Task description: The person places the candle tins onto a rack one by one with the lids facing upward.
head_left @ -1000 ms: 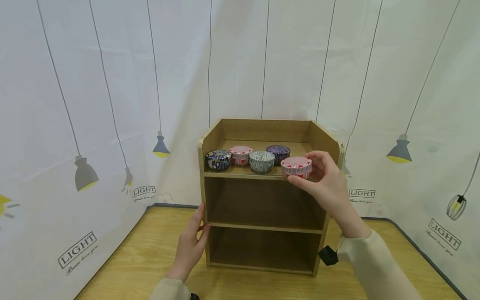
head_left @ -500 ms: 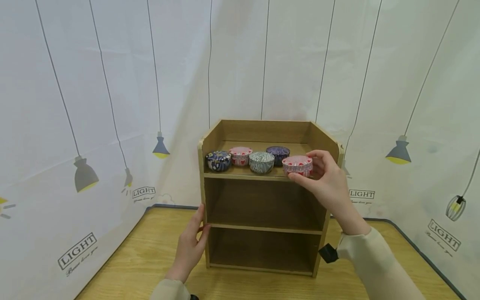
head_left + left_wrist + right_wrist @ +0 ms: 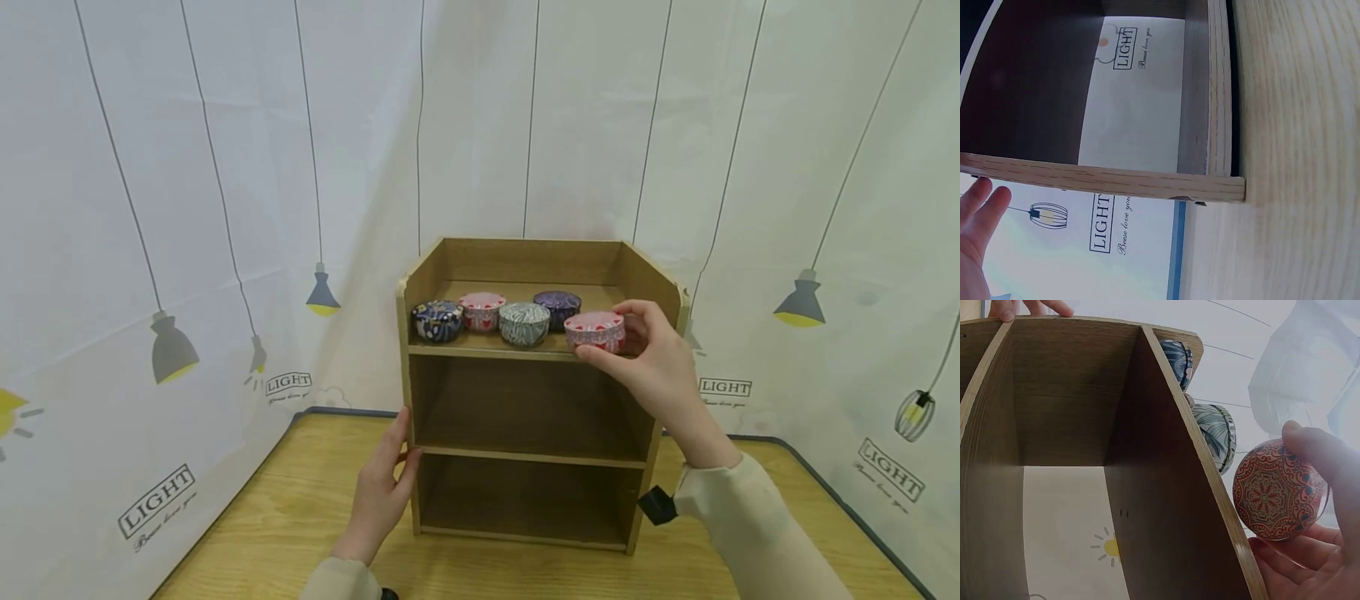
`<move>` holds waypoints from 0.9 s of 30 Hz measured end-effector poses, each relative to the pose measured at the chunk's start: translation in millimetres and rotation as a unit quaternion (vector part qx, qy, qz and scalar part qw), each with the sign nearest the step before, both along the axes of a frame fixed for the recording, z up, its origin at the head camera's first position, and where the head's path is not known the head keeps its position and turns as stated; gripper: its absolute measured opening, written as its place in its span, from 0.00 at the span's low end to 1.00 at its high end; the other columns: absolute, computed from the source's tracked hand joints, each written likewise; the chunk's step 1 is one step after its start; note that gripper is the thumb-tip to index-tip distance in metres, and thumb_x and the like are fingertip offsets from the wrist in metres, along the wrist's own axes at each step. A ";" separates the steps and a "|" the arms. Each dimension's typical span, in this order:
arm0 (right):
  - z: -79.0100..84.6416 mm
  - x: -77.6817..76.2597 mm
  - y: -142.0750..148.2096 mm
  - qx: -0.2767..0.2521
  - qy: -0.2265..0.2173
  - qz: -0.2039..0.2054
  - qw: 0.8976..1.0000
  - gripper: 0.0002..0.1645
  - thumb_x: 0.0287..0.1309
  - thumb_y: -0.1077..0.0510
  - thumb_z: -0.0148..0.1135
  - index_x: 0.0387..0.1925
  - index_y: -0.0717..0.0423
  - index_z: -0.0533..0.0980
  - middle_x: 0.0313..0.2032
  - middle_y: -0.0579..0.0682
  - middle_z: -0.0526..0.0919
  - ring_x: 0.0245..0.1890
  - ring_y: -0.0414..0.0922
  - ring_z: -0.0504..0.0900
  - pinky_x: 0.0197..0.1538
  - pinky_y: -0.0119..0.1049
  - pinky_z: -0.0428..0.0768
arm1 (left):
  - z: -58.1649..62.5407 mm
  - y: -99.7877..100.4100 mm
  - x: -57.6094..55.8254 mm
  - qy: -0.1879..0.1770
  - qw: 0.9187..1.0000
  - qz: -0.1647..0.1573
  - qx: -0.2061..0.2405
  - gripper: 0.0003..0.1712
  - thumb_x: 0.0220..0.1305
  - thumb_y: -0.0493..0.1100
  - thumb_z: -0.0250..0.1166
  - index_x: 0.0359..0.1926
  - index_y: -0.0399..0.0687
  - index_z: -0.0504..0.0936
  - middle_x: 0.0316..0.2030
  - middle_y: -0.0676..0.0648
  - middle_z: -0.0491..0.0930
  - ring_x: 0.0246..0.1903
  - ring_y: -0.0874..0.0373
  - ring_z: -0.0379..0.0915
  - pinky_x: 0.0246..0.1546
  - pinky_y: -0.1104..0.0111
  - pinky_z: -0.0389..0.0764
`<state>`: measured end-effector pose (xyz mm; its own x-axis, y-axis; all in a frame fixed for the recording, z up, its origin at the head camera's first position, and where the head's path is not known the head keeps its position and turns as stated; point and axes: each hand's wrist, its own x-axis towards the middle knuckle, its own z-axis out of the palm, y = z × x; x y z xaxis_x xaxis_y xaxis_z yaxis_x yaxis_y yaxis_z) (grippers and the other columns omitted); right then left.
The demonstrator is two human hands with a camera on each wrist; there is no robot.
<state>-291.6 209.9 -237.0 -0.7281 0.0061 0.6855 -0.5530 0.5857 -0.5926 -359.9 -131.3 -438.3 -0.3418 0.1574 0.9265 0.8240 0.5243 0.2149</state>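
Note:
A small round pink-and-red patterned tin [image 3: 594, 333] is at the right front of the top shelf of a wooden shelf unit [image 3: 525, 355]. My right hand [image 3: 663, 371] holds it between thumb and fingers; whether its base touches the board I cannot tell. In the right wrist view a face of this tin [image 3: 1275, 490] shows a red mandala pattern. My left hand [image 3: 382, 492] rests its fingers against the unit's left side, fingertips partly hidden. Other tins stand to the left on the top shelf: grey-green [image 3: 524, 325], purple [image 3: 557, 308], pink [image 3: 482, 312] and navy floral [image 3: 437, 322].
Two lower compartments open toward me below the top shelf. Raised side panels [image 3: 654, 279] and a back panel [image 3: 532, 262] border the top. The unit stands on a wood-grain table [image 3: 285, 508], with a lamp-printed white backdrop [image 3: 480, 125] around it.
The held pink tin has moved very slightly back and up with my right hand. My left hand stays against the unit, and the other tins have not moved.

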 end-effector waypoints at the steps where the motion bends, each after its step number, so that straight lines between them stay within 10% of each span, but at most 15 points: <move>1: 0.4 0.0 -0.2 0.002 0.000 -0.002 1.000 0.37 0.51 0.48 0.74 0.57 0.58 0.67 0.48 0.53 0.82 0.41 0.44 0.81 0.38 0.20 0.77 | 0.2 0.0 -0.2 0.001 1.000 0.000 0.000 0.41 0.56 0.24 0.64 0.70 0.36 0.62 0.67 0.42 0.66 0.59 0.54 0.70 0.38 0.60 0.85; 9: 2.4 -1.6 -1.2 0.018 -0.006 -0.018 1.000 0.38 0.50 0.46 0.75 0.56 0.57 0.67 0.47 0.54 0.82 0.40 0.45 0.80 0.34 0.23 0.76 | 0.2 -0.1 0.1 0.002 1.000 -0.001 0.002 0.40 0.56 0.24 0.65 0.70 0.36 0.63 0.67 0.42 0.66 0.59 0.55 0.70 0.44 0.74 0.81; 27: 2.4 -4.5 -4.5 0.058 0.009 -0.076 0.995 0.40 0.50 0.45 0.74 0.56 0.61 0.67 0.48 0.60 0.81 0.40 0.53 0.80 0.38 0.46 0.81 | 0.5 -0.6 0.5 0.006 1.000 -0.001 0.000 0.34 0.65 0.31 0.62 0.70 0.35 0.62 0.67 0.41 0.67 0.59 0.53 0.70 0.38 0.62 0.85</move>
<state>-296.0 205.4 -234.6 -0.7122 0.0357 0.7011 -0.4627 0.7272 -0.5070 -359.4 -131.9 -437.8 -0.3311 0.1589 0.9301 0.8272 0.5231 0.2051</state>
